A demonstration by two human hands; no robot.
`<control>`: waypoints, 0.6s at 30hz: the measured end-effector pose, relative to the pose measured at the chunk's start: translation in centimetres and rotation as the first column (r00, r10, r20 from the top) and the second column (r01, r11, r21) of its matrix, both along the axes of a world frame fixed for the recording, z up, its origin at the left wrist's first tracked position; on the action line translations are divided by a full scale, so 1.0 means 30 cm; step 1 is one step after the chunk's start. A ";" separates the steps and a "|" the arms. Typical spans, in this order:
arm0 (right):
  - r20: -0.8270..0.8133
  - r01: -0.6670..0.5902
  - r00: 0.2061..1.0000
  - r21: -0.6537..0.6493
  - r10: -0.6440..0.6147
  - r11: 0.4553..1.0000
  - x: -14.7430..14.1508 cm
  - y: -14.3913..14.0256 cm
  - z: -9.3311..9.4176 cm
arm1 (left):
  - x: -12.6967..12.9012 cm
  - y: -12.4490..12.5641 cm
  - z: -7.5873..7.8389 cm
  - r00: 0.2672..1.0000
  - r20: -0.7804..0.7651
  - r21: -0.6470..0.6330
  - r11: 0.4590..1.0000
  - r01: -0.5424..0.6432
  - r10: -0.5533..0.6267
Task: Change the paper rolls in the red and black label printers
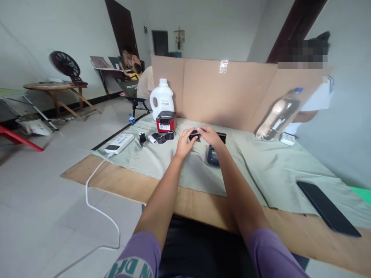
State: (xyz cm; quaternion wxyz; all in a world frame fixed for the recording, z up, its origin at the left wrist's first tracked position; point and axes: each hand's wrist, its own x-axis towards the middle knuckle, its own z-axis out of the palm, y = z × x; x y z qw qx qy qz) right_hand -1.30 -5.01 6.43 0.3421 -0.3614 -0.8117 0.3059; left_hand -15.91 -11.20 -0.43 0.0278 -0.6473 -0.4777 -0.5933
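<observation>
Fingers (193, 136) of both hands are curled shut round one small black part (194, 134), held just above the cloth, mid-table, in front of the cardboard screen. Left hand (185, 142) pinches its left end, right hand (209, 136) covers the right end; what sort of part it is can't be told, too small.

Surroundings, big to small: table (130, 181) w/ bare wood edge; cardboard screen (220, 92) standing at the back; grey-green cloth (261, 166) over most of the top; clear bottle (279, 115) leaning on the screen at right; white jug (161, 98); black phone (327, 208) near the right edge; white power strip (119, 143) at left; red box (166, 121); dark device (212, 155) just under the right wrist; black bits (162, 136) beside the left hand.

My take on doing it well: keep the part low over the cloth so a slip doesn't roll far, one hand steadying while the other works, elbows in, clear of the dark device and loose bits.
</observation>
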 end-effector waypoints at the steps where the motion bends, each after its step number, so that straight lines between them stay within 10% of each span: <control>1: -0.023 -0.007 1.000 -0.014 0.007 1.000 0.003 -0.005 0.003 | 0.004 0.001 -0.003 0.999 0.041 -0.005 1.000 0.017 -0.016; 8: -0.234 -0.071 0.972 -0.192 0.025 0.979 0.042 -0.072 0.041 | 0.039 0.000 -0.008 0.932 0.355 -0.112 0.987 0.116 -0.070; 18: -0.240 0.026 0.952 -0.550 -0.188 0.835 0.085 -0.085 0.055 | 0.075 0.000 -0.030 0.955 0.292 -0.194 0.976 0.103 -0.043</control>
